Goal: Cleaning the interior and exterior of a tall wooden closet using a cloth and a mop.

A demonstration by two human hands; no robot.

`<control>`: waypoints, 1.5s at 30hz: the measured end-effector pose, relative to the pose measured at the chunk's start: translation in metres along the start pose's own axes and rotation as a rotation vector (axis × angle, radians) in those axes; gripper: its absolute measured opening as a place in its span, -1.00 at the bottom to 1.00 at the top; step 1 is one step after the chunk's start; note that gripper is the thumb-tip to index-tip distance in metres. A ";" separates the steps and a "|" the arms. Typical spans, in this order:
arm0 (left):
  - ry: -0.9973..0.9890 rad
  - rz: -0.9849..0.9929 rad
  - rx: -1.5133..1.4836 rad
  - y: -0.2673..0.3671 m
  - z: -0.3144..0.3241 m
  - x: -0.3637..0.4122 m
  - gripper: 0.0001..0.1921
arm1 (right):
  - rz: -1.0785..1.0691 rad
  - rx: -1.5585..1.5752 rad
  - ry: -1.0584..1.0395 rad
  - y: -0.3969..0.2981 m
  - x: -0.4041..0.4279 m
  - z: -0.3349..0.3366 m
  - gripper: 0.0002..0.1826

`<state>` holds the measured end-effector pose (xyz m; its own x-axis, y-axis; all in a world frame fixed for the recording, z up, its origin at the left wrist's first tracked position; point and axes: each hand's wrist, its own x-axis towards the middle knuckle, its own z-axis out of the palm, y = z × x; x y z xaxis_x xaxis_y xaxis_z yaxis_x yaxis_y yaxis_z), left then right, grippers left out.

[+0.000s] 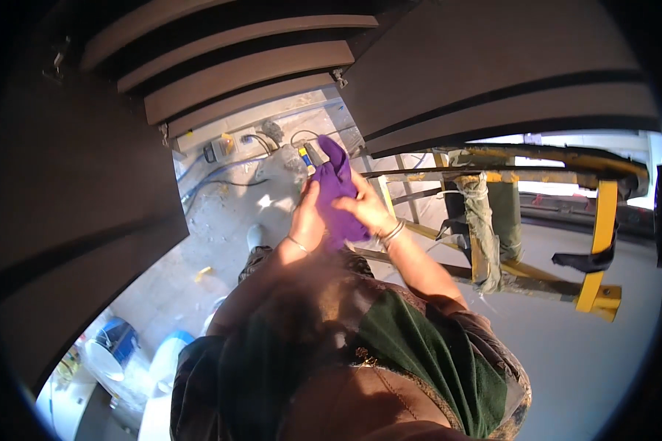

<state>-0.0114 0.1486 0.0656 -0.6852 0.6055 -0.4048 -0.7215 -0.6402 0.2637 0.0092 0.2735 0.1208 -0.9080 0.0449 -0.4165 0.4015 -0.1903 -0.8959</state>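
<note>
A bunched purple cloth [335,198] is gripped in front of my body by both hands. Along its left side, my left hand [309,215] presses with the fingers partly hidden behind the fabric. My right hand [370,205] wraps the right side, its thumb lying across the front. One end of the cloth sticks up past my fingertips, and the lower end hangs between my wrists. Just beyond the cloth, near the floor, a blue and yellow tube-like object [306,158] shows, too small to identify.
Brown panels [248,82] stand on edge ahead and on both sides. At right is a worn yellow metal frame [598,220] with cloth tied round a post [480,237]. Cables [220,165] cross the dusty floor [220,215]. Buckets [116,342] stand at lower left.
</note>
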 end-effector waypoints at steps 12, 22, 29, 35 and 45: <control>0.346 -0.141 0.326 -0.052 -0.150 0.029 -0.61 | -0.771 -2.507 0.760 -0.271 0.141 -0.199 -0.37; 0.734 -0.318 0.145 -0.118 -0.223 0.009 -0.62 | -0.056 -3.071 0.230 -0.111 0.300 -0.217 -0.59; 0.834 -0.313 0.099 -0.128 -0.250 0.015 -0.64 | -0.343 -2.908 -0.041 0.043 0.382 -0.257 -0.70; 0.984 -0.357 0.051 -0.131 -0.260 0.022 -0.65 | -0.245 -2.787 -0.212 0.133 0.439 -0.282 -0.76; 1.013 -0.365 0.026 -0.153 -0.268 0.035 -0.63 | -0.408 -2.778 -0.415 0.218 0.475 -0.300 -0.69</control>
<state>0.1015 0.1416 -0.2235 -0.0354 0.0770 -0.9964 -0.8760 -0.4822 -0.0061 -0.2986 0.5478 -0.3185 -0.7765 -0.3160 -0.5451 -0.6292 0.4345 0.6445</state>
